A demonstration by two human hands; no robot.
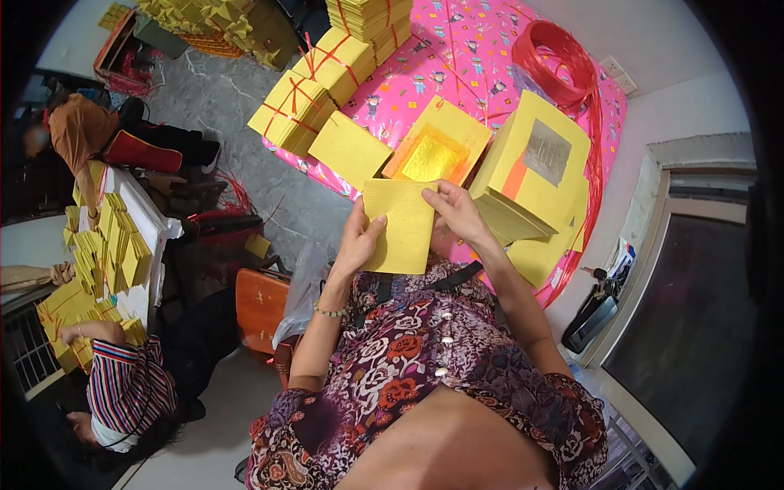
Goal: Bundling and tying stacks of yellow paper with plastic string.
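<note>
My left hand [359,237] grips the left edge of a blank yellow paper sheet or thin stack [400,233], its thumb lying on the front. At the upper right corner of that paper, my right hand [460,211] pinches it between thumb and fingers. The paper is held upright before my chest; how many sheets it has I cannot tell. Just beyond it lies yellow paper with an orange-bordered gold square [437,155]. To its right stands a tall stack of yellow paper [514,192], a silver square [547,147] on the top sheet. Plain yellow paper [349,152] lies at its left.
A pink printed cloth [425,69] covers the table. Red-tied yellow bundles [294,110] line its left side; a red twine coil [555,61] sits at the far right. Two people [131,376] work at the left beside a table of yellow paper. An orange chair [261,306] stands near my left arm.
</note>
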